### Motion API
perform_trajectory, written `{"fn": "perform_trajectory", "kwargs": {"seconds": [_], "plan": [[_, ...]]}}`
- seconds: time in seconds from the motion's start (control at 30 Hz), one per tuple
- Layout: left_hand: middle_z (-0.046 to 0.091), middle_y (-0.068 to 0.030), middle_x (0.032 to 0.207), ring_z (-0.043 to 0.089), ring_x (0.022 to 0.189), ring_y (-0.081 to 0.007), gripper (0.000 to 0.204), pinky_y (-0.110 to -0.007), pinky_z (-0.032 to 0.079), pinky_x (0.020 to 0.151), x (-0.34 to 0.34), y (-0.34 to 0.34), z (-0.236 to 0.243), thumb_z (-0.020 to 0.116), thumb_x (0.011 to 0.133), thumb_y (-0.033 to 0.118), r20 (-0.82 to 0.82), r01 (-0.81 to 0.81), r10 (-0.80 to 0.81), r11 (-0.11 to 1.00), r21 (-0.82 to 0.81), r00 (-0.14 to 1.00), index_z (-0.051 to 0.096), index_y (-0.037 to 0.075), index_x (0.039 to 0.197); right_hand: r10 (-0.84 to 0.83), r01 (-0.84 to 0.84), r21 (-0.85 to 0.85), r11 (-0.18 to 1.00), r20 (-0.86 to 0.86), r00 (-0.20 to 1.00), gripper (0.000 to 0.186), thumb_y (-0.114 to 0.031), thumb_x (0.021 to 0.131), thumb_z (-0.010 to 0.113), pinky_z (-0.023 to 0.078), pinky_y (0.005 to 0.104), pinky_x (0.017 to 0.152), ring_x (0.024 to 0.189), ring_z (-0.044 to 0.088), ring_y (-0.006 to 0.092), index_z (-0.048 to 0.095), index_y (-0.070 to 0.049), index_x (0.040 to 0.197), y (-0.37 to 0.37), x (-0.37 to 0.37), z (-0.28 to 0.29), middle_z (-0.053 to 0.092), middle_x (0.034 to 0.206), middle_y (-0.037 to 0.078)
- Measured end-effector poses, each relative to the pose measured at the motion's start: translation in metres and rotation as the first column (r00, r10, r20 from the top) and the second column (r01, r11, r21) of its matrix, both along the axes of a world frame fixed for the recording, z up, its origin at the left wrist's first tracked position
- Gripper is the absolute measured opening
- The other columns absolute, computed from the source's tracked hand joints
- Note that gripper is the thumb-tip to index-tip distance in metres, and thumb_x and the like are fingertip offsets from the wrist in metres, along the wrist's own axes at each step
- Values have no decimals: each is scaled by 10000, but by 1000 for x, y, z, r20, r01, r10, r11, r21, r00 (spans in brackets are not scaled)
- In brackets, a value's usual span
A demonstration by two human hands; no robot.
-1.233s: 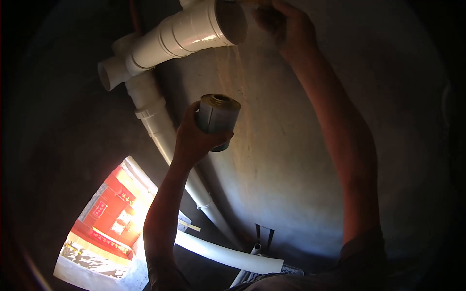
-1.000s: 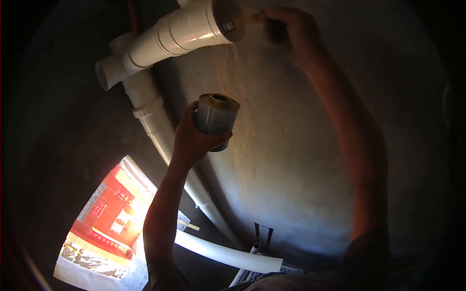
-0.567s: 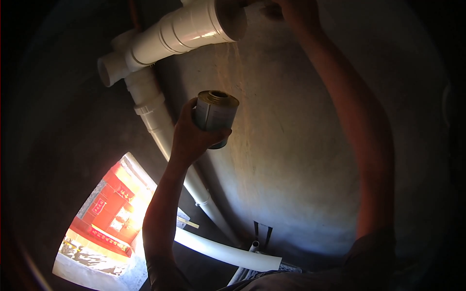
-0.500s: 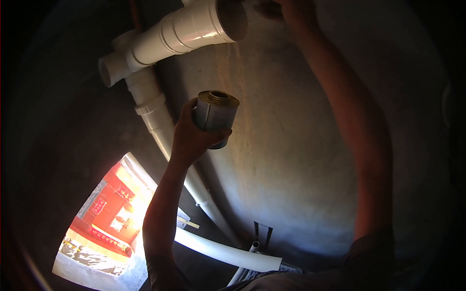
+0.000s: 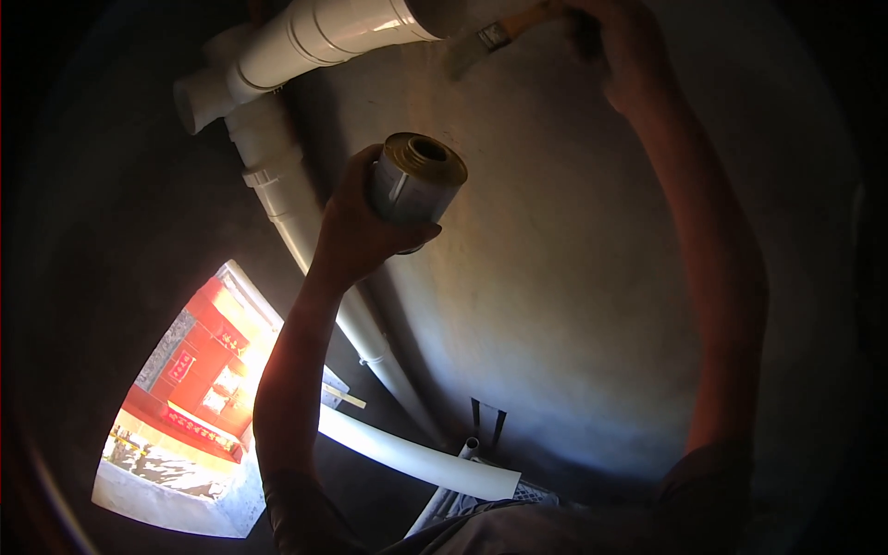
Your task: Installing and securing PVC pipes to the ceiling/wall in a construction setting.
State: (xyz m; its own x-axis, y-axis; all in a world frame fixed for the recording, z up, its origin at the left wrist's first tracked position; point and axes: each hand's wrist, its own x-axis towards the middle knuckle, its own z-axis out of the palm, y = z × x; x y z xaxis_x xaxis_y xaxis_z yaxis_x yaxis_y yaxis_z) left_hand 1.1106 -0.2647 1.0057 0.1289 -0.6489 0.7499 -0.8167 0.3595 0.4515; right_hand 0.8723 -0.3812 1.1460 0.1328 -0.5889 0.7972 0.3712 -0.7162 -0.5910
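Note:
My left hand grips an open metal can, held upright in mid-air below the pipework, its round opening showing on the gold top. My right hand is raised at the top right, closed on the wooden handle of a flat paintbrush. The brush head points down and left, just right of the open end of a white plastic pipe fitting. That fitting joins a vertical white pipe that runs down along the wall behind my left arm.
A grey plastered wall with faint brownish streaks fills the right. A bright doorway at lower left shows a red door outside. Along the bottom lie a long white pipe, a thinner pipe and a dark bracket-like object.
My right hand has moved right, drawing the brush out from the pipe opening, so the bristles now show. The can has risen and tilted slightly; the whole view has shifted upward.

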Motion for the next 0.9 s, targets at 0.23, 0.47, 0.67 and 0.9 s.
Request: {"fn": "perform_trajectory", "kwargs": {"seconds": [0.23,0.47,0.67,0.9], "plan": [[599,-161,1173,605,1071,-297,957,-404,518,872,-16,-6,1,905,512,232,0,45,-45,999,-5,999,412,88,1319,94,-88,36,996,-282,955,166,-137,873,585,362,263,397,438,452,111,574,-36,742,11,-5,-24,533,581,33],[603,-154,1169,612,1060,-294,935,-402,518,878,-26,-3,-2,892,518,226,-5,64,-63,997,43,998,424,95,1317,-36,-85,-153,985,-654,756,211,-235,868,629,384,250,451,495,509,82,645,-27,839,7,12,-45,565,599,20],[608,-157,1150,621,1043,-296,929,-402,521,878,-26,-4,-7,892,520,239,-50,64,-61,995,72,997,430,91,1313,37,-132,-71,989,-735,677,228,-240,813,670,412,265,452,496,529,99,667,-13,824,5,15,-45,588,614,40],[611,-166,1135,626,1032,-291,965,-393,527,858,-21,-18,-1,905,513,290,-86,125,-124,992,11,989,425,79,1323,136,-141,23,990,-461,877,206,-239,840,644,327,253,438,462,437,79,654,-33,834,-12,16,-50,529,588,5]]}}
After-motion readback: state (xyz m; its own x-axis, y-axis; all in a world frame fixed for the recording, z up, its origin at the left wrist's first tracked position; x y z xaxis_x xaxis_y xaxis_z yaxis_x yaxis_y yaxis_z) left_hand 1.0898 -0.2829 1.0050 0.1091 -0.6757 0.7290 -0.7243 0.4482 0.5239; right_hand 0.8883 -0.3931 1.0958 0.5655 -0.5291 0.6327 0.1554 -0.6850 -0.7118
